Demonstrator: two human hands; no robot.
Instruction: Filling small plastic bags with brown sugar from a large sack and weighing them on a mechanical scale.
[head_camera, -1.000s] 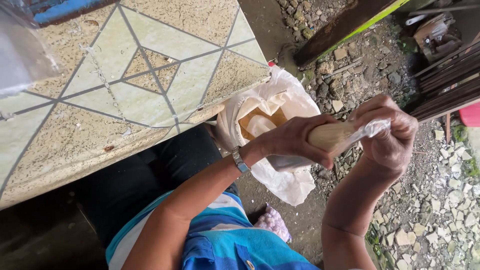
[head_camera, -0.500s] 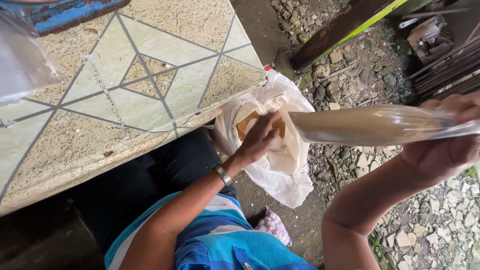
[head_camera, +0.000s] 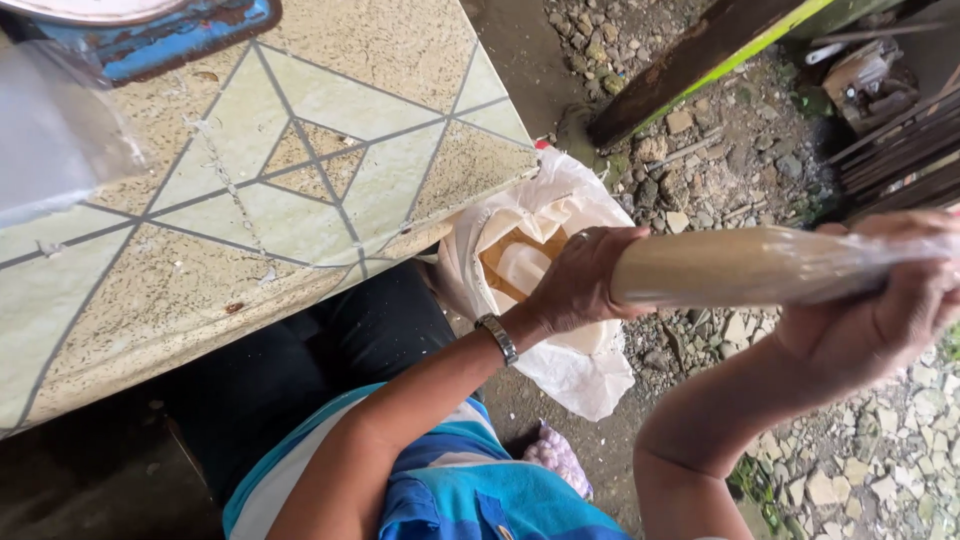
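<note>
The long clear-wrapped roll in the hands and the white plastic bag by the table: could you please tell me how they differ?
The roll is long, narrow and tan under a clear wrap; the white bag is wide, crumpled and opaque. The roll is held level in the air, the left hand at one end and the right hand near the other; the bag hangs open beside the tiled table. Both are of thin plastic film outside.

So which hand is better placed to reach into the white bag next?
Probably the left hand: it holds the end of the roll right above the open white bag. The right hand grips the roll farther off, over the stones.
</note>
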